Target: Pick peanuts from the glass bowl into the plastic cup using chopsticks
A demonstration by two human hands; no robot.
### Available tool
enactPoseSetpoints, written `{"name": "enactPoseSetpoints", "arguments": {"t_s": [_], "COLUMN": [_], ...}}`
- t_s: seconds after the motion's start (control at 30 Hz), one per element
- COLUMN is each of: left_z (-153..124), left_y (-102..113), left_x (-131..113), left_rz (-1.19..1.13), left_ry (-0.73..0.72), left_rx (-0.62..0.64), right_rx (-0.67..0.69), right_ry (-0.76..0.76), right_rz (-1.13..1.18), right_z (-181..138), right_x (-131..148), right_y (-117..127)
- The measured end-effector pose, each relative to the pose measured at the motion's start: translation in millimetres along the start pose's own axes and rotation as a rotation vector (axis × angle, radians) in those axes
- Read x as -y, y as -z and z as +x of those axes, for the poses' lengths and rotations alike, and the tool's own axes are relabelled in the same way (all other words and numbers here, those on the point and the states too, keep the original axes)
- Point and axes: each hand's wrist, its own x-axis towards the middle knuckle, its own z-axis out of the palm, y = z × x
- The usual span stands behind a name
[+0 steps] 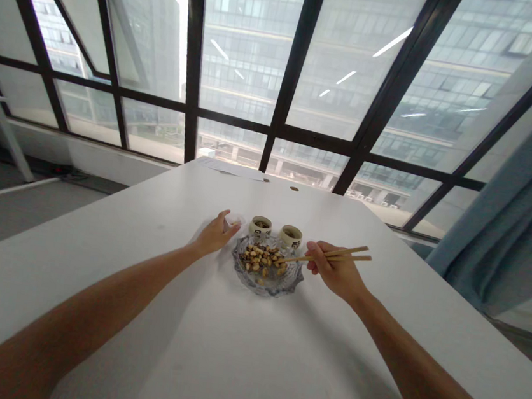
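My right hand (pixel 332 268) is closed round a pair of wooden chopsticks (pixel 349 254). Their tips reach the pale and dark nut-like pieces (pixel 263 259) heaped in a scalloped clear glass bowl (pixel 291 285). At the bowl's far left side, my left hand (pixel 216 235) is curled round a small whitish, see-through cup (pixel 234 222), its fingers partly hiding it. Two small cream ceramic cups with dark lettering stand just behind the bowl: a left cup (pixel 259 229) and a right cup (pixel 290 238). Both have dark contents that I cannot make out.
Everything stands on a white table (pixel 229 355). Papers (pixel 231 169) lie at its far edge, near a brown round spot (pixel 294 188). Dark-framed windows (pixel 278 127) rise beyond. A blue curtain (pixel 509 208) hangs at the right, and another white table (pixel 11 135) is at the far left.
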Motion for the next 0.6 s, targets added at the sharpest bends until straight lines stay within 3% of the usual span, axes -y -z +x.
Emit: {"name": "enactPoseSetpoints", "arguments": {"t_s": [0.6], "left_z": [-1.1], "left_y": [2.1], "left_x": [-4.9], "left_rz": [-0.005], "left_ry": [0.018], "left_rx": [0.027], "right_rx": [-0.011], "right_ry": [0.04], "right_rz": [-0.003], "right_z": [0.3], "right_x": [-11.8], "right_y": [-3.7]}}
